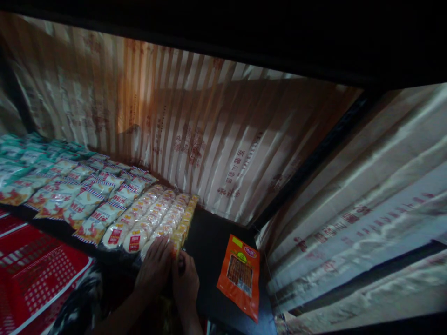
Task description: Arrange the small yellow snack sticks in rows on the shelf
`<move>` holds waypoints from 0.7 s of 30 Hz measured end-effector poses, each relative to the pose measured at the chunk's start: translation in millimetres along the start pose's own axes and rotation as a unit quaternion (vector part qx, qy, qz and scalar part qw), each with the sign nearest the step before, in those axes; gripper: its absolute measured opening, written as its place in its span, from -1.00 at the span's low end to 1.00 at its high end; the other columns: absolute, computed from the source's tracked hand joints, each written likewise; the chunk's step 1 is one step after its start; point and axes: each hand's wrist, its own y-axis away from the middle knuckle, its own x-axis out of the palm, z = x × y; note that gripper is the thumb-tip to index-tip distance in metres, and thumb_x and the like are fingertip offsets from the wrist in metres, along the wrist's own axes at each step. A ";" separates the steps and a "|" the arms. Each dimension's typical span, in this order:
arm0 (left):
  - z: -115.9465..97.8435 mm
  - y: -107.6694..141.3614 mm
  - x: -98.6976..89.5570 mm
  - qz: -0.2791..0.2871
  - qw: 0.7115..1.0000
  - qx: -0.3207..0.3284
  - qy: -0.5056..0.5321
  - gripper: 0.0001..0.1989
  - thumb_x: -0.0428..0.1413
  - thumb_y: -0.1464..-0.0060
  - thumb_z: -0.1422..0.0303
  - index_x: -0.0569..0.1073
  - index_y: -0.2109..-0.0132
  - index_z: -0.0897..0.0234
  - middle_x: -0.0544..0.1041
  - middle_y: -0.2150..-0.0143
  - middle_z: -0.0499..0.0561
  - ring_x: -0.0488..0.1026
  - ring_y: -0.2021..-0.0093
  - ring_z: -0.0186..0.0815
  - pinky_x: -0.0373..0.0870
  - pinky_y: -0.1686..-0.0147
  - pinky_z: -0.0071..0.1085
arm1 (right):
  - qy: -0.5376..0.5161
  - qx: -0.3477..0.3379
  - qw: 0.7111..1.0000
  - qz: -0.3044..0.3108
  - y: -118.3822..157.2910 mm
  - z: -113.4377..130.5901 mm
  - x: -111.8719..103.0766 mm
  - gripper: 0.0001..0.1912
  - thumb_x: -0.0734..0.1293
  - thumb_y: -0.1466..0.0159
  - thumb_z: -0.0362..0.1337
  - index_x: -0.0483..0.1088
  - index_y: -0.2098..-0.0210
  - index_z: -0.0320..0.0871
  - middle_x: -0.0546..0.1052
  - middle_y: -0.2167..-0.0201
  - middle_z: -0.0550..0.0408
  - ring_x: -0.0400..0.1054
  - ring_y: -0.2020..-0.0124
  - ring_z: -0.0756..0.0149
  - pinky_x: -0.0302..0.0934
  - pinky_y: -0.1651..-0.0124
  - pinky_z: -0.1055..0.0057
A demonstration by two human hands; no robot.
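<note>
At the near end of the snack rows, my left hand lies with its fingers stretched over the front of the round white cracker packs, their tips beside a yellow snack packet. My right hand is closed, with bent fingers at the near end of that yellow packet. Its thumb side faces my left hand, and the two almost touch. Behind the front packet a narrow row of yellow packets runs back along the right side of the white packs. The exact grip is dim and partly hidden.
An orange snack pouch lies on the black shelf to the right. White-and-orange snack bags and green-topped bags fill the left. A red basket stands at lower left. Pleated printed sheeting closes the back; a dark beam crosses overhead.
</note>
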 end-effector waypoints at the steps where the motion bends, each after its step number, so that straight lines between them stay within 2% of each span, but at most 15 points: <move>1: -0.1 0.5 0.6 0.000 1.000 -0.003 0.003 -0.61 -0.16 -0.19 0.36 0.31 -0.11 0.35 0.38 -0.13 0.19 0.18 -0.23 -0.12 0.21 -0.14 -0.15 | 0.000 -0.002 1.000 -0.002 0.0 0.1 -0.1 -0.74 0.19 -0.26 -0.10 0.42 0.20 -0.05 0.53 0.31 0.09 0.46 0.31 0.30 0.30 0.27 0.46; 7: 0.2 0.2 1.4 -0.014 1.000 -0.003 0.003 -0.62 -0.13 -0.19 0.34 0.32 -0.09 0.37 0.39 -0.11 0.20 0.19 -0.22 -0.13 0.21 -0.14 -0.18 | 0.004 -0.005 1.000 -0.006 0.0 0.7 -0.8 -0.75 0.19 -0.26 -0.10 0.43 0.22 -0.05 0.53 0.33 0.10 0.46 0.32 0.32 0.30 0.29 0.49; 13: -0.9 -4.7 -4.3 0.002 1.000 -0.004 -0.002 -0.64 -0.14 -0.20 0.35 0.34 -0.06 0.40 0.42 -0.08 0.22 0.27 -0.16 -0.09 0.27 -0.09 -0.15 | 0.007 0.002 1.000 -0.008 0.6 5.6 -2.3 -0.74 0.20 -0.24 -0.12 0.43 0.21 -0.08 0.53 0.32 0.08 0.46 0.31 0.32 0.29 0.27 0.48; 21: -1.8 -3.2 -3.7 0.021 0.999 -0.019 0.019 -0.64 -0.11 -0.19 0.38 0.31 -0.09 0.41 0.39 -0.11 0.23 0.23 -0.19 -0.10 0.24 -0.12 -0.13 | 0.020 0.011 1.000 0.021 0.4 2.5 0.0 -0.71 0.17 -0.26 -0.11 0.40 0.16 -0.10 0.51 0.27 0.05 0.44 0.25 0.29 0.27 0.19 0.44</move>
